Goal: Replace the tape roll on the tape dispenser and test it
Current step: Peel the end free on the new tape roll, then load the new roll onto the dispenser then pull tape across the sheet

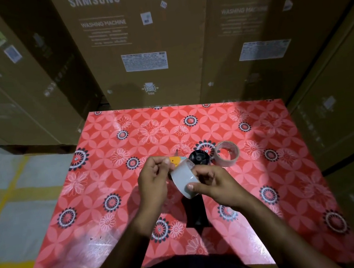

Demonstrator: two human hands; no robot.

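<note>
Both hands meet over the middle of the table, which is covered in a red floral cloth. The right hand is clamped on a full tape roll, thumb on its outer face and fingers curled round its far rim, the roll tilted on edge. The left hand, at 9 o'clock of the roll, has thumb and forefinger pinched together at the roll's upper edge; whether they hold a loose tape end cannot be told. Under the hands lies the tape dispenser, its black hub at 1 o'clock of the roll, its dark handle running toward 6 o'clock, an orange part showing at 11 o'clock. A second, thinner tape roll rests on the table just beside the hub at 3 o'clock. Cardboard boxes printed SAMSUNG stand behind the table at 12 o'clock
</note>
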